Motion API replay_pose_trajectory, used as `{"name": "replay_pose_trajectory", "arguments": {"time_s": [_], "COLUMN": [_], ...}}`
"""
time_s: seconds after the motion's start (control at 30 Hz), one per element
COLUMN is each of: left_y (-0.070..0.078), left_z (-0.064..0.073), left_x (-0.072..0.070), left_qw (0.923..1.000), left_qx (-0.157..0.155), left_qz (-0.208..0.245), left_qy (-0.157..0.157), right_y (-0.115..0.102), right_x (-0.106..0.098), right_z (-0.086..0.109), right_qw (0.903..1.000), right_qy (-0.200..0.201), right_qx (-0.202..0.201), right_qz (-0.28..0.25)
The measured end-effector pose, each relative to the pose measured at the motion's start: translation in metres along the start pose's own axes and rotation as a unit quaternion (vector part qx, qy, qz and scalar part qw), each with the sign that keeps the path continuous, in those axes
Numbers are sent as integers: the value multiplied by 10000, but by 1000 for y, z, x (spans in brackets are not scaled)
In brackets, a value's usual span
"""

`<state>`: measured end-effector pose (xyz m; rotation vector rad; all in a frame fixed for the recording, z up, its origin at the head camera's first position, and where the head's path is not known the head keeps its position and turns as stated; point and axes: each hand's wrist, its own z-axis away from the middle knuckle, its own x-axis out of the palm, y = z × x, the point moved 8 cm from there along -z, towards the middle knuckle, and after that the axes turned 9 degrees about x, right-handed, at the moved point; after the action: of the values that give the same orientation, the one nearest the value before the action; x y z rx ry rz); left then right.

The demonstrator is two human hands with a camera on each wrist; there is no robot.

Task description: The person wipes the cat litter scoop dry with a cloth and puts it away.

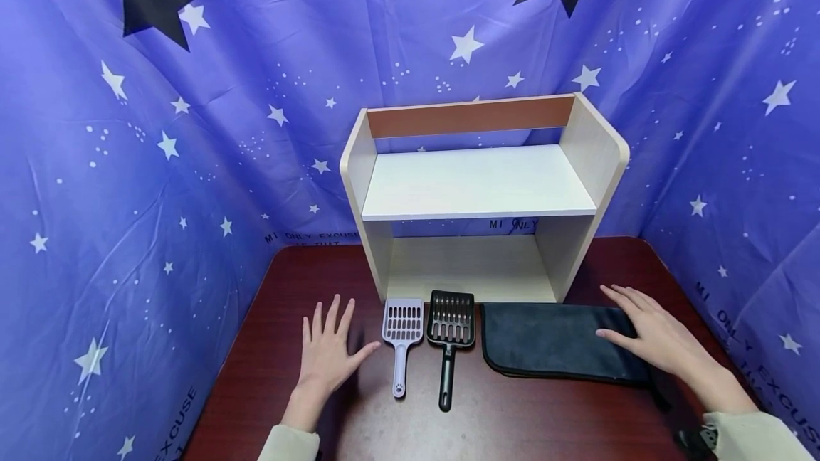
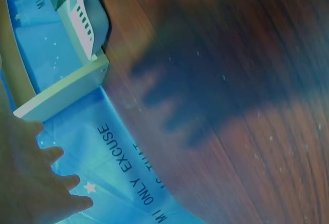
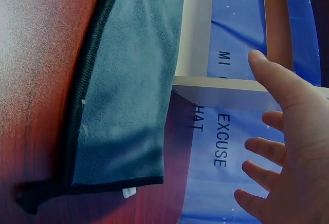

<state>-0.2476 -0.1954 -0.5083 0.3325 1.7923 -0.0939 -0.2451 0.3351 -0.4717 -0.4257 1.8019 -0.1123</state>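
My left hand (image 1: 328, 356), fingers spread and nothing in it, hovers over the table left of a lilac slotted scoop (image 1: 402, 333). Beside that lies a black slotted scoop (image 1: 451, 326), its handle pointing toward me. A folded dark blue-grey cloth (image 1: 557, 341) with black edging lies to the right of both scoops. Over the cloth's right end my right hand (image 1: 660, 336) is held with its fingers extended and holding nothing. In the right wrist view the cloth (image 3: 128, 80) shows its soft surface, a small white tag and a black strap at one corner.
A pale wooden two-tier shelf (image 1: 480, 180) stands behind the scoops and cloth, its lower front edge close to them. The dark red table (image 1: 307, 269) is enclosed by blue star-patterned curtains (image 1: 230, 126) at the back and sides.
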Motion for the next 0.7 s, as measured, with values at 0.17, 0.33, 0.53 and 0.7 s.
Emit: {"name": "replay_pose_trajectory", "arguments": {"time_s": [0.17,0.33,0.53,0.7], "left_y": [11,22,38,52], "left_z": [3,3,3,0], "left_x": [2,5,8,10], "left_qw": [9999,9996,9990,9980], "left_qx": [107,211,319,388], "left_qz": [63,120,275,470], "left_qy": [94,117,116,169], "right_y": [-2,-5,-9,-14], "right_x": [7,12,18,24], "right_z": [0,0,-1,-3], "right_qw": [10000,10000,9999,9999], "right_qy": [-77,-68,3,-18], "right_qx": [3,-21,-101,-145], "right_qz": [-14,30,34,32]}}
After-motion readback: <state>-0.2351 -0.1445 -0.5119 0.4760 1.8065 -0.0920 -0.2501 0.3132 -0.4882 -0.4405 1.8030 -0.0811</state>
